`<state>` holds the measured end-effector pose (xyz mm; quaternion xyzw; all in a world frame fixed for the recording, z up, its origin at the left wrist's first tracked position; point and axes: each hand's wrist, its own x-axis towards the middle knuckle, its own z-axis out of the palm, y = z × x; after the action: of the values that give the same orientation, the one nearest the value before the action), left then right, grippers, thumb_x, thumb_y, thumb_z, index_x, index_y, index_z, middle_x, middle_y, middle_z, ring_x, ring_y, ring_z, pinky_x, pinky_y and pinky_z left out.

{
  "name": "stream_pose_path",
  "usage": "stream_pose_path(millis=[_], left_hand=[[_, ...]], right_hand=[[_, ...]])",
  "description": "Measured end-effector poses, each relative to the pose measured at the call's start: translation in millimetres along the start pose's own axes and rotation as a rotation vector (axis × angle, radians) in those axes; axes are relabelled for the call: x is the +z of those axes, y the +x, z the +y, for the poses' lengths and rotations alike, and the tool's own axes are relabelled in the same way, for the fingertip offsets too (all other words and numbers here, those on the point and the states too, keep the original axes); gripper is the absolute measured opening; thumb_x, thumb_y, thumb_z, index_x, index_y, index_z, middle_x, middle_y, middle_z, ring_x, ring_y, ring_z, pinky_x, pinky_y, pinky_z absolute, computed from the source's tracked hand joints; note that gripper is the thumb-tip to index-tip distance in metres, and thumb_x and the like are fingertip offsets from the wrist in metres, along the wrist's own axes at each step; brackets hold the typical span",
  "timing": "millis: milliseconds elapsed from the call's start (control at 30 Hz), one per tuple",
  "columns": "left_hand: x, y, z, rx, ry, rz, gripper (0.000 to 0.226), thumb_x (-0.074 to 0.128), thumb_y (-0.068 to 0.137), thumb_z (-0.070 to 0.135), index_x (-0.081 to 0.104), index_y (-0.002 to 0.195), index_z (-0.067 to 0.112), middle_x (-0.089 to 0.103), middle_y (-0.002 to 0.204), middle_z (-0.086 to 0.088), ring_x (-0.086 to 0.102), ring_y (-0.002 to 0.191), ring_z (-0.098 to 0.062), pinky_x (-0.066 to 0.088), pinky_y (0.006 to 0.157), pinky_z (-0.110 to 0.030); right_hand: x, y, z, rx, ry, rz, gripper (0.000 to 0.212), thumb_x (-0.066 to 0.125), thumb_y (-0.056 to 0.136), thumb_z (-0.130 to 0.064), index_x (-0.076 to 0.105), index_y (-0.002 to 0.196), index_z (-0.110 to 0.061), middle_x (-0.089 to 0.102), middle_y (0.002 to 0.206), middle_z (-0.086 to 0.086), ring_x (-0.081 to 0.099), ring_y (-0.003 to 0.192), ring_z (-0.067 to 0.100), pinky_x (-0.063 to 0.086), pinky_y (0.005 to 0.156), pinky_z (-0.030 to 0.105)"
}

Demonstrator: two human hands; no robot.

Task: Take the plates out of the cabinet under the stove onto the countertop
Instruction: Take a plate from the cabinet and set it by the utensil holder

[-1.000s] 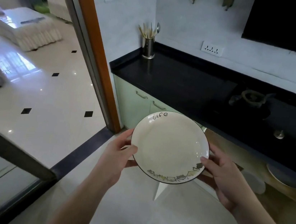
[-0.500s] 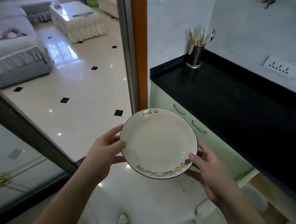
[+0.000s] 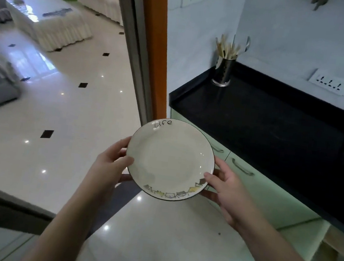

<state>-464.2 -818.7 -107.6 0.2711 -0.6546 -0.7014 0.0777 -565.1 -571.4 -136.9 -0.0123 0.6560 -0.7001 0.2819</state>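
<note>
A round white plate (image 3: 169, 158) with a dark rim, the word "Life" at its far edge and small drawings at its near edge is held level in front of me. My left hand (image 3: 107, 165) grips its left rim and my right hand (image 3: 229, 188) grips its right rim, thumbs on top. The plate hangs above the floor, just left of the black countertop (image 3: 265, 125) and its pale green cabinet fronts (image 3: 267, 193). An open cabinet (image 3: 338, 257) shows at the lower right edge; its inside is hardly visible.
A metal utensil holder (image 3: 223, 71) with chopsticks and spoons stands at the countertop's far left corner. A wall socket strip (image 3: 328, 82) sits above the counter. An orange door frame (image 3: 151, 44) and sliding door track border the kitchen; a glossy tiled living room lies to the left.
The view has swung left: the stove and the open cabinet slid out to the right, and the counter's left end came closer. Both hands keep holding the plate.
</note>
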Motion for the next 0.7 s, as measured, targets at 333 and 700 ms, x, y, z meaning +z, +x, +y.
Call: stream_pose_path(millis=[333, 700], left_hand=[[96, 123, 6, -0.141, 0.0, -0.232, 0.054, 0.052, 0.089, -0.008, 0.067, 0.124, 0.031, 0.074, 0.097, 0.001, 0.073, 0.086, -0.018, 0.06, 0.065, -0.032], [169, 256, 6, -0.282, 0.091, -0.13, 0.053, 0.062, 0.08, -0.004, 0.069, 0.116, 0.034, 0.072, 0.109, 0.001, 0.074, 0.087, -0.017, 0.061, 0.065, -0.035]], right_hand=[[-75, 88, -12, 0.037, 0.06, 0.236, 0.045, 0.056, 0.093, 0.001, 0.062, 0.106, -0.042, 0.071, 0.104, 0.003, 0.073, 0.084, 0.015, 0.06, 0.065, 0.032], [-139, 213, -31, 0.121, 0.027, 0.288, 0.05, 0.056, 0.089, 0.003, 0.06, 0.125, -0.032, 0.072, 0.104, 0.002, 0.072, 0.088, 0.019, 0.058, 0.063, 0.028]])
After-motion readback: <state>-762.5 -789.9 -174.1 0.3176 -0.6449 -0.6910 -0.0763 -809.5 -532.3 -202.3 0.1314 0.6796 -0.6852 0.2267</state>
